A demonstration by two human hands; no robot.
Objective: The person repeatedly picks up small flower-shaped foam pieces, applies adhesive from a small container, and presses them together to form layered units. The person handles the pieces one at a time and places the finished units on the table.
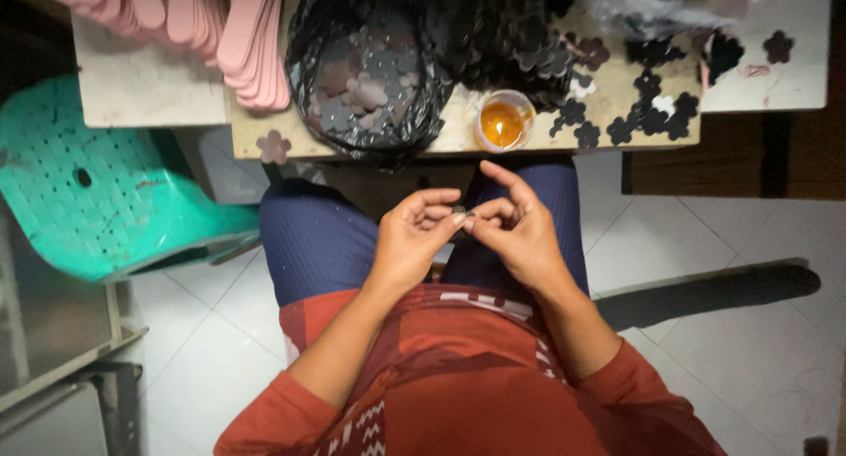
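My left hand (412, 236) and my right hand (515, 227) meet above my lap, fingertips touching. Between them they pinch a tiny dark piece (459, 211), too small to tell its shape. Both hands hang just in front of a low wooden table (458, 132). On that table sit a black plastic bag (366, 64) full of dark flower-shaped cutouts and a small cup of orange glue (503, 121). More dark flower cutouts (648, 108) lie scattered to the right of the cup.
A stack of pink flat strips (238, 33) lies at the table's far left. A green plastic stool (97, 178) stands on the left. White floor tiles (731, 333) lie to the right, with a dark bar across them. A single pale flower cutout (274, 146) rests at the table edge.
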